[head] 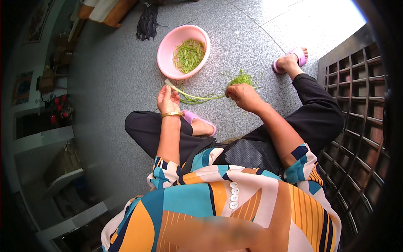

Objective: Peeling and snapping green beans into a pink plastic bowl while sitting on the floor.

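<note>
A long green vegetable stalk (196, 96) with a pale root end spans the gap between my two hands. Thumb and fingers of my left hand (168, 100) pinch it near the pale end. My right hand (245, 97) grips the other end, beside a heap of green leaves (241, 78) on the floor; its fingertips are partly hidden. More thin green stalks (195, 101) lie on the floor just below the held one. Beyond my left hand stands a pink plastic basin (163, 58), with many short cut green stem pieces (190, 57) inside.
Speckled grey floor (110, 72) surrounds me. My feet in pink slippers (201, 122) flank the work area, the other slipper (299, 56) at the right. A metal lattice door (355, 94) rises close on the right. A dark stringy bundle (147, 23) lies behind the basin, near wooden furniture (107, 12).
</note>
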Available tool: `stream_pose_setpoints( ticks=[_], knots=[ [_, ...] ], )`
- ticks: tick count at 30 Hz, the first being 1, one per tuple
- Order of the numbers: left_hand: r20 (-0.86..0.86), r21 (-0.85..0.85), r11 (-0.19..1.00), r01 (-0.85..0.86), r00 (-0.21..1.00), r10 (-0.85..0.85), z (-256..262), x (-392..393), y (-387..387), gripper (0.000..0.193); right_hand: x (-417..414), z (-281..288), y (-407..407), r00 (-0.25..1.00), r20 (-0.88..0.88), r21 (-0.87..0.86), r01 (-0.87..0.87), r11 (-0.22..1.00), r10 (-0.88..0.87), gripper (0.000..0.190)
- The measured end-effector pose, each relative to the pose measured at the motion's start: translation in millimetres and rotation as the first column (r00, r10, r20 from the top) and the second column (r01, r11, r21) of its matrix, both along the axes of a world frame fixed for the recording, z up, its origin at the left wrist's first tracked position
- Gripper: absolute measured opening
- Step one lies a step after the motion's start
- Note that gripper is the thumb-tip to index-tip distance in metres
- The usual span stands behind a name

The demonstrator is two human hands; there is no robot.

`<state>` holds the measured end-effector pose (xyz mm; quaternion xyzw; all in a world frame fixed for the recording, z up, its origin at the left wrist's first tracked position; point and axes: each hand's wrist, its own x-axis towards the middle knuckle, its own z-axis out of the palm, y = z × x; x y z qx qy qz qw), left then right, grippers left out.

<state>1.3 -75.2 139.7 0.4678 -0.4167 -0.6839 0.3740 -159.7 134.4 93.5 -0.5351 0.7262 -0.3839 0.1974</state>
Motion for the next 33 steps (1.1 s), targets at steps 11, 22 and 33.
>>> stream_pose_setpoints(
  ticks=[11,22,33],
  knots=[
    [0.650,-0.582,0.282,0.763,0.645,-0.402,15.6,-35.6,77.2,0.013,0.7,15.3,0.0,0.975,0.219,-0.100,-0.024,0.995,0.046,0.009],
    [0.646,-0.511,0.354,0.783,0.621,-0.444,13.5,-35.9,85.9,0.008,1.2,27.8,-1.9,0.899,0.438,-0.088,0.036,0.995,0.006,0.016],
    [0.579,-0.528,0.430,0.732,0.681,-0.448,13.4,-34.4,83.7,0.007,9.3,11.9,-6.0,0.368,0.925,-0.124,0.068,0.990,0.091,0.017]
  ],
)
